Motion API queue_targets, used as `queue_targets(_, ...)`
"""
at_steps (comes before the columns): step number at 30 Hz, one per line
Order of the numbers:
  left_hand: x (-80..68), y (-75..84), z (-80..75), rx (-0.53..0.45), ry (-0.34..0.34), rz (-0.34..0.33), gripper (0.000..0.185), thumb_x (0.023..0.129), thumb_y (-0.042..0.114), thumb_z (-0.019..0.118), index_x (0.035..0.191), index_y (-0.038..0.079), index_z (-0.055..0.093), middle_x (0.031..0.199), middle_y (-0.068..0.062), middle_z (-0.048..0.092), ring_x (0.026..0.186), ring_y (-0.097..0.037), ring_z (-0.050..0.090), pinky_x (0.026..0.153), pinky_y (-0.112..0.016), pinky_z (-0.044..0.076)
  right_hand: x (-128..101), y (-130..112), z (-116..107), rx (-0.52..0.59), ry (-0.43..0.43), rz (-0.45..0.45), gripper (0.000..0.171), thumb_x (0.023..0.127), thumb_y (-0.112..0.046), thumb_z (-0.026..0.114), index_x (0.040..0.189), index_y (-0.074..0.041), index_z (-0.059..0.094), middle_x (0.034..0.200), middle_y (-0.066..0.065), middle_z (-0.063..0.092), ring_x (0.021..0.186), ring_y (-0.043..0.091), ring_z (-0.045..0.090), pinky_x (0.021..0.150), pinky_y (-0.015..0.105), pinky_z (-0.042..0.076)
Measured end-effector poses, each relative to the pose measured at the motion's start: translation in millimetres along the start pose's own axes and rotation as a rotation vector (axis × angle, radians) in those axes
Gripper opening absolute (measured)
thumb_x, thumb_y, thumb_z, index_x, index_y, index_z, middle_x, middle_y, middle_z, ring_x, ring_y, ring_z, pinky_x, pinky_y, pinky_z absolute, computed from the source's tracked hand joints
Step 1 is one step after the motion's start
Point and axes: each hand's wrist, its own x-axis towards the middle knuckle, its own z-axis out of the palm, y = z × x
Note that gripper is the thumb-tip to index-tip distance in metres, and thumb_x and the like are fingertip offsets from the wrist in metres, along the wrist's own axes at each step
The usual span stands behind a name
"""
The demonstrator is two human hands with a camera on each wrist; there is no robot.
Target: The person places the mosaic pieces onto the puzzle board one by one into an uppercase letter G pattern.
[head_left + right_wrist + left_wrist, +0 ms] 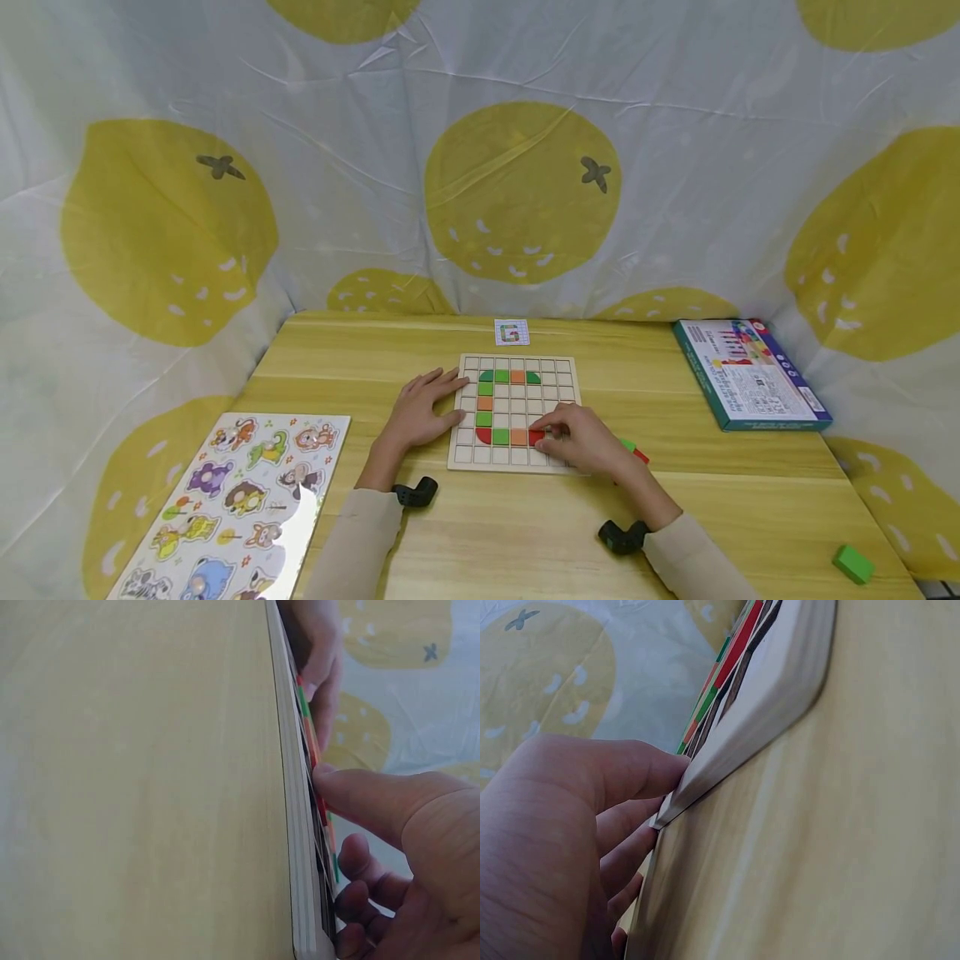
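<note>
A square wooden grid board (465,457) lies on the table, with green, orange and red tiles forming a shape open on its right side. My left hand (422,410) rests on the board's left edge, its fingers spread; in the left wrist view the thumb (649,774) touches the board's rim. Over the lower right of the board, my right hand (581,437) pinches a red tile (536,437) between thumb and index finger, at the end of the bottom row. That tile sits beside an orange tile (518,437). The right palm covers the board's lower right corner.
A small pattern card (512,332) lies behind the board. Loose green and red blocks (640,455) are partly hidden by the right wrist. A green block (853,564) lies front right, a boxed game (752,375) back right, and an animal puzzle board (238,500) at left.
</note>
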Motion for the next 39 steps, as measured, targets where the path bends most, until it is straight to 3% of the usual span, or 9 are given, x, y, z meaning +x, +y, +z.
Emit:
queue_targets(8,-0.3,0.8,0.6,-0.008,0.009,0.007,0.057,0.088,0.044,0.061,0.143,0.033,0.05,0.155,0.005,0.039,0.147,-0.025,0.027,0.119,-0.054,0.016,-1,4,-1,0.022,0.018,-0.044,0.019,0.085,-0.025,0.075,0.104,-0.024,0.076,0.076,-0.01,0.054,0.071,0.008,0.047,0.061,0.021,0.039)
queue_targets(16,-0.9,-0.5,1.2,0.011,0.009,0.002,0.057,0.088,0.045,0.061,0.143,0.035,0.05,0.155,0.006,0.039,0.147,-0.024,0.027,0.12,-0.053,0.017,-4,5,-9,0.056,0.009,0.03,0.024,0.085,-0.028,0.076,0.108,-0.023,0.075,0.075,-0.006,0.053,0.068,0.011,0.047,0.057,0.02,0.037)
queue_targets(33,0.4,-1.2,1.5,0.012,0.002,-0.006,0.06,0.089,0.047,0.059,0.145,0.035,0.046,0.156,0.007,0.037,0.148,-0.024,0.026,0.119,-0.054,0.016,-36,34,-42,0.063,0.136,0.076,0.022,0.085,-0.025,0.075,0.107,-0.019,0.074,0.079,-0.005,0.055,0.072,0.012,0.05,0.06,0.022,0.043)
queue_targets(39,0.0,-2.2,1.8,0.015,0.008,0.005,0.059,0.088,0.045,0.06,0.145,0.033,0.047,0.156,0.006,0.038,0.147,-0.026,0.027,0.119,-0.054,0.017,-51,46,-55,0.046,0.177,0.119,0.025,0.085,-0.03,0.075,0.108,-0.022,0.074,0.082,-0.006,0.058,0.073,0.012,0.05,0.061,0.022,0.043)
